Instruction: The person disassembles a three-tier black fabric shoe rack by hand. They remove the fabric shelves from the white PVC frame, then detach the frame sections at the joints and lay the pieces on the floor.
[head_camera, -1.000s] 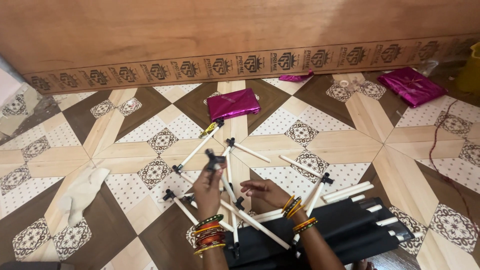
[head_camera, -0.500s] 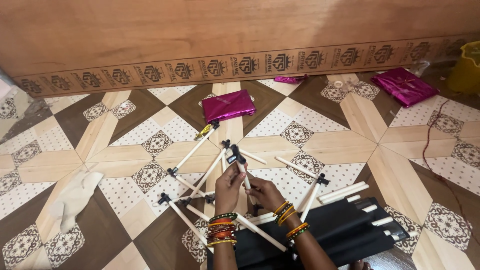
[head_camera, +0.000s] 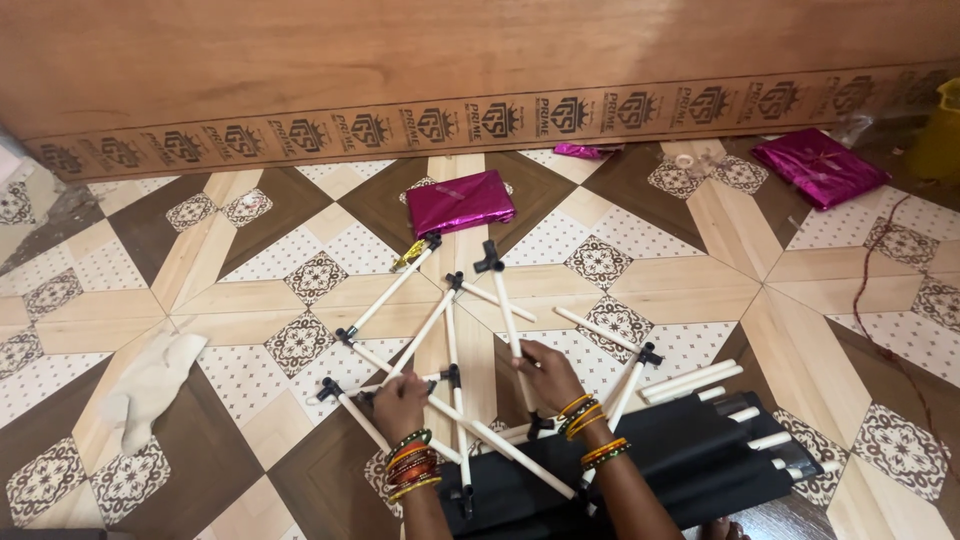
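A loose frame of white tubes joined by black plastic connectors (head_camera: 452, 330) lies on the patterned floor in front of me. My right hand (head_camera: 545, 372) grips a white tube (head_camera: 509, 320) whose far end carries a black connector (head_camera: 488, 260) and points away from me. My left hand (head_camera: 400, 400) rests low on the crossing tubes at the frame's left side, fingers curled over them. Both wrists wear several coloured bangles. Black fabric (head_camera: 690, 460) with more white tubes laid on it lies under my right forearm.
A shiny magenta packet (head_camera: 460, 202) lies just beyond the frame, another magenta packet (head_camera: 818, 166) at the far right. A pale cloth (head_camera: 150, 385) lies on the floor at left. A wooden board (head_camera: 480, 70) runs along the back. A red cord (head_camera: 880, 300) trails at right.
My left hand dropped from the raised tube down to the frame's left side. My right hand took over the tube and laid it flatter, its connector end now pointing farther away.
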